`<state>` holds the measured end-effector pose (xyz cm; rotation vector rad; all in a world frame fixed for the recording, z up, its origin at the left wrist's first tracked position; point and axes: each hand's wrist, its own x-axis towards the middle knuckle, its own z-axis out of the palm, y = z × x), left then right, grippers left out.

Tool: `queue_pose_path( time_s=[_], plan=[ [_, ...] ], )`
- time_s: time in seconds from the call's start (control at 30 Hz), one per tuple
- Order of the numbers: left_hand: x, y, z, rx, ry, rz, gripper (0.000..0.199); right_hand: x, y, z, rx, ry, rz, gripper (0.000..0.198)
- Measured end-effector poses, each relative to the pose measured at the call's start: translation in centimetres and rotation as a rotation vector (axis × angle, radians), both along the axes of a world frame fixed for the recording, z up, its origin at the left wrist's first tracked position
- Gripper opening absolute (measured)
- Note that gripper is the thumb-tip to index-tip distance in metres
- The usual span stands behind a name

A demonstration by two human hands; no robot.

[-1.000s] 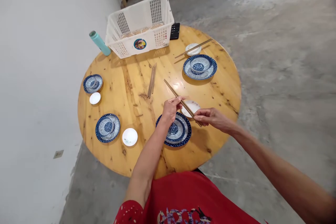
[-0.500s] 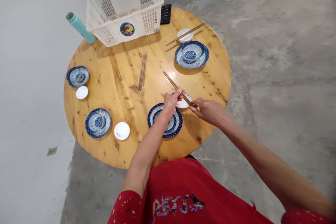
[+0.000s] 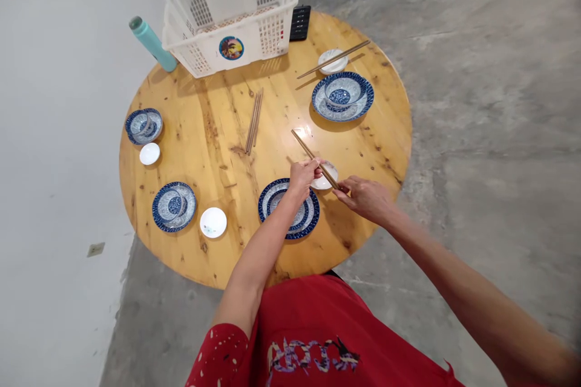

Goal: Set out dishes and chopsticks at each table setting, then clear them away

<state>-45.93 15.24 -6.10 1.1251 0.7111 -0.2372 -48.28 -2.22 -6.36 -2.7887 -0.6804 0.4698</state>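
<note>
We hold one pair of chopsticks (image 3: 315, 159) in both hands: our left hand (image 3: 303, 174) pinches it near the middle, our right hand (image 3: 363, 195) grips its near end. The pair slants over the small white dish (image 3: 327, 178) just right of the near blue plate (image 3: 289, 208), with its far tip pointing toward the middle of the table; whether it already touches the dish we cannot tell.

Judging by how things lie, the far right setting looks finished: a bowl sits on its plate (image 3: 342, 98), and chopsticks (image 3: 333, 59) rest across a white dish (image 3: 333, 61) beside it. The near setting has plate and dish, and gets its pair now. On the left, two settings (image 3: 173, 206) (image 3: 144, 126) each have a blue dish and a small white one (image 3: 213, 222) (image 3: 149, 153) beside them but no chopsticks. A loose bundle (image 3: 253, 120) lies in the middle, likely enough for those.

The table (image 3: 204, 133) is round, of knotty pale wood. At its far edge stand a white basket (image 3: 231, 12), a teal bottle (image 3: 153, 43) left of it and a dark gadget (image 3: 301, 23) right of it. The floor is bare concrete; a white wall runs along the left.
</note>
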Motion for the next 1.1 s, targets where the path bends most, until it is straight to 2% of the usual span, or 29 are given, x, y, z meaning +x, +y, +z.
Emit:
queue_pose_path(
  time_s=[0.3,0.53,0.7,0.97,1.1],
  plan=[
    [0.6,0.1,-0.2,0.053,0.006,-0.069,0.025,0.2,0.0,-0.7,0.002,-0.001,0.013,0.036],
    [2.4,3.0,-0.2,0.188,-0.017,-0.07,0.033,0.0,0.4,-1.1,-0.109,0.006,0.032,0.036],
    [3.4,4.5,-0.9,0.229,-0.002,-0.078,0.033,-0.1,0.6,-1.1,-0.173,0.054,0.039,0.036],
    [3.4,4.6,-1.5,0.276,0.026,-0.112,0.037,0.1,0.7,-0.8,-0.258,0.108,0.034,0.037],
    [3.3,4.7,-1.6,0.24,0.019,-0.093,0.033,0.1,0.9,-0.8,-0.258,0.119,0.032,0.037]
  ],
)
